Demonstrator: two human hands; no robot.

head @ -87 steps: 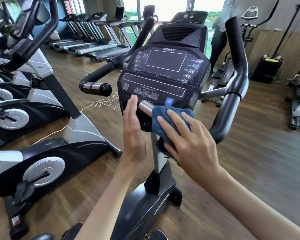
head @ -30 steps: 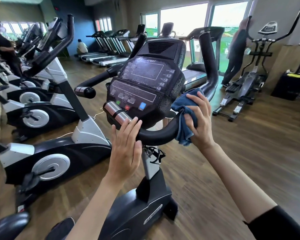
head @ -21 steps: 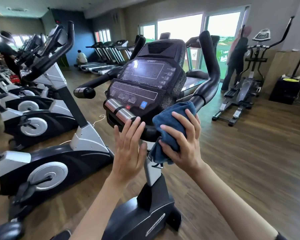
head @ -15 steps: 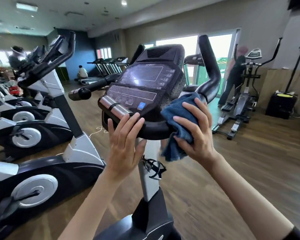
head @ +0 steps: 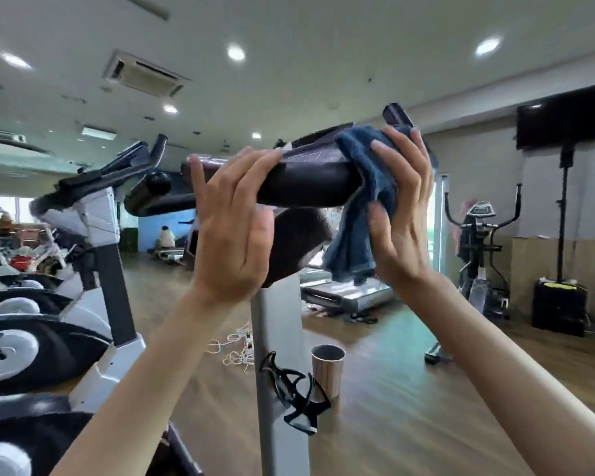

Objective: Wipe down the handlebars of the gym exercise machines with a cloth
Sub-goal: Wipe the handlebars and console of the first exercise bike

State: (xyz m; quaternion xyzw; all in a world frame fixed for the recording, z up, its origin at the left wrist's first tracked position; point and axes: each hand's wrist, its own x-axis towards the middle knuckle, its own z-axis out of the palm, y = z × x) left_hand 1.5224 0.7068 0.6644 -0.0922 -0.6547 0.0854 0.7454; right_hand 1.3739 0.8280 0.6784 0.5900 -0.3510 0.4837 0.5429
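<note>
I've ducked lower than a moment ago, so the cloth [head: 358, 201] now sits at one o'clock, clamped round the handlebar [head: 306, 187] by my right hand [head: 399, 214], fingers [head: 389, 159] curled, my left hand [head: 231, 231] braced flat, fingers straight, which I judge opens up the underside for wiping.

Handlebar [head: 306, 187] is set atop post [head: 279, 338]; left hand [head: 234, 231] laid on its left part, cloth [head: 358, 207] draped over its right part under right hand [head: 399, 214]. Bottle cage [head: 296, 389] fixed low on post, cup [head: 327, 369] just behind. Bikes [head: 49, 321] lined up at left
</note>
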